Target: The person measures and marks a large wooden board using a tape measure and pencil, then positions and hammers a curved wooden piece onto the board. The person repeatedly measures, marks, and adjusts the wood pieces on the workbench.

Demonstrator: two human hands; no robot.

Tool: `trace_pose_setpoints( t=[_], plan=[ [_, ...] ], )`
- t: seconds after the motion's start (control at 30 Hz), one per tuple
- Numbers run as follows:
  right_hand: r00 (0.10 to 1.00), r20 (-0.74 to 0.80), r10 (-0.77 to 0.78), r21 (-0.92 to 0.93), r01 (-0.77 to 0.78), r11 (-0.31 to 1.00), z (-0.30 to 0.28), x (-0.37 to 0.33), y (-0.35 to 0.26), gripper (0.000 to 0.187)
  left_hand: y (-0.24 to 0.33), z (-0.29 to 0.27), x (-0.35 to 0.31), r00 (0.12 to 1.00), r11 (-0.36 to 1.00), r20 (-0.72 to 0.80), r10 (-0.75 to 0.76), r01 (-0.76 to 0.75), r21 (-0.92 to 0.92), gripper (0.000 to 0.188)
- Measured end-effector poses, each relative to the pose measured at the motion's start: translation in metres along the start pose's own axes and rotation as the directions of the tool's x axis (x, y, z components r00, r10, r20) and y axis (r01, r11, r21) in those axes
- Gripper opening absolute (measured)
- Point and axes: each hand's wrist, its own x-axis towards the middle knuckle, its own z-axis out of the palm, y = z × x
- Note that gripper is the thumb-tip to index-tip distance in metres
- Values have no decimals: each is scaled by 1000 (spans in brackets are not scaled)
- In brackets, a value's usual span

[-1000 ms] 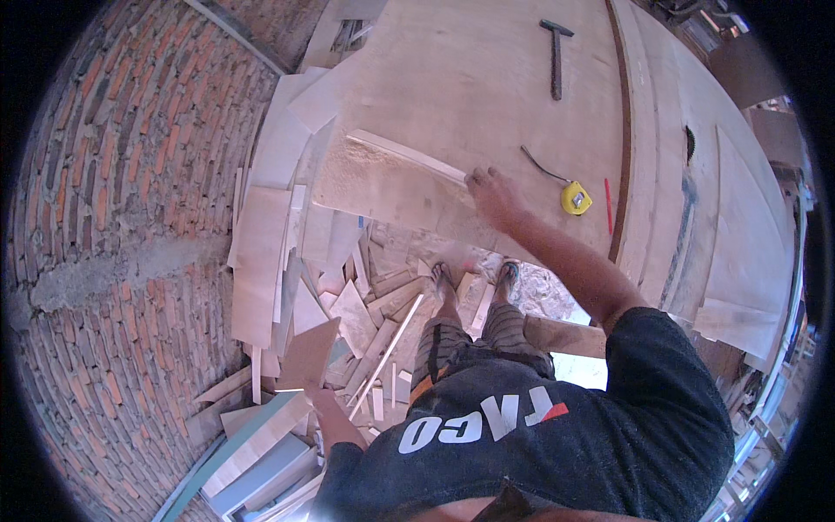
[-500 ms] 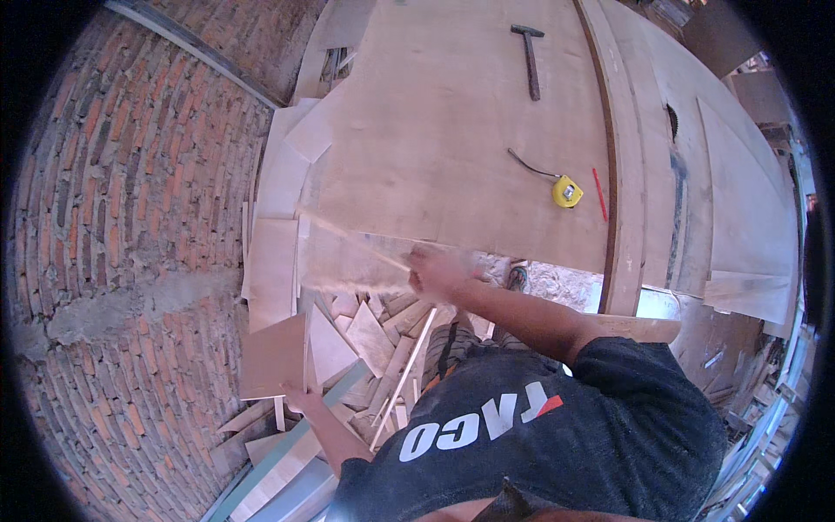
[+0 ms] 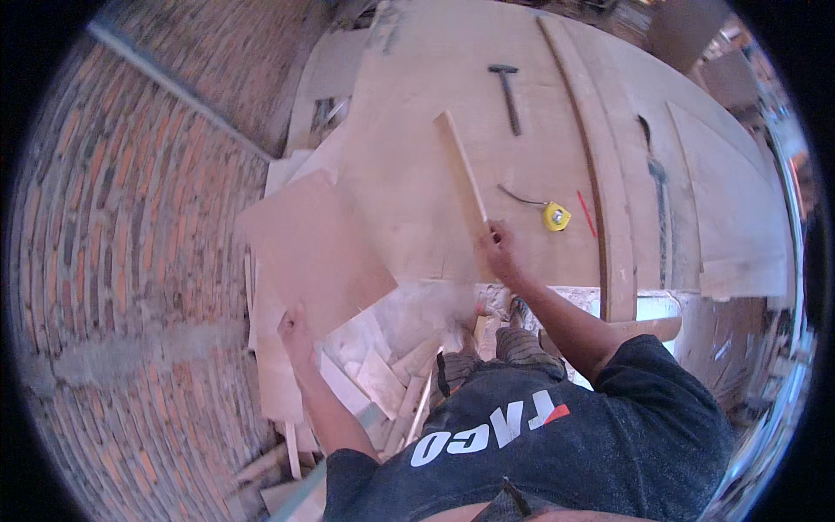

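My left hand grips the near edge of a flat brown wood panel, raised at the left side of the worktable. Closed round the lower end of a narrow wooden strip is my right hand. The strip points away from me over the plywood tabletop. To its right lies a yellow tape measure with a dark strap, beside a red pencil. Farther back rests a hammer.
A long wooden rail runs along the tabletop, with a saw blade showing to its right. A brick wall rises on the left. Wood offcuts are heaped below the table's near edge, by my feet.
My left hand has lifted the panel up and forward from beside the offcuts. My right hand has moved right and swung the strip from pointing left to pointing away.
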Motion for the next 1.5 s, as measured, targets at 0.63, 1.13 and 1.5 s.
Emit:
trace_pose_setpoints(
  t=[0.63, 1.13, 1.5],
  plan=[
    [948, -315, 45, -376, -169, 911, -99, 39, 91, 43, 10, 116, 18, 813, 492, -61, 580, -290, 821, 34],
    [954, -17, -300, -254, 286, 924, -163, 220, 115, 50, -115, 183, -269, 998, 436, 26, 61, -50, 898, 34],
    [883, -252, -395, -589, 184, 787, -67, 410, 156, 35, -262, 126, -634, 856, 321, -423, -297, 507, 800, 42]
  ],
)
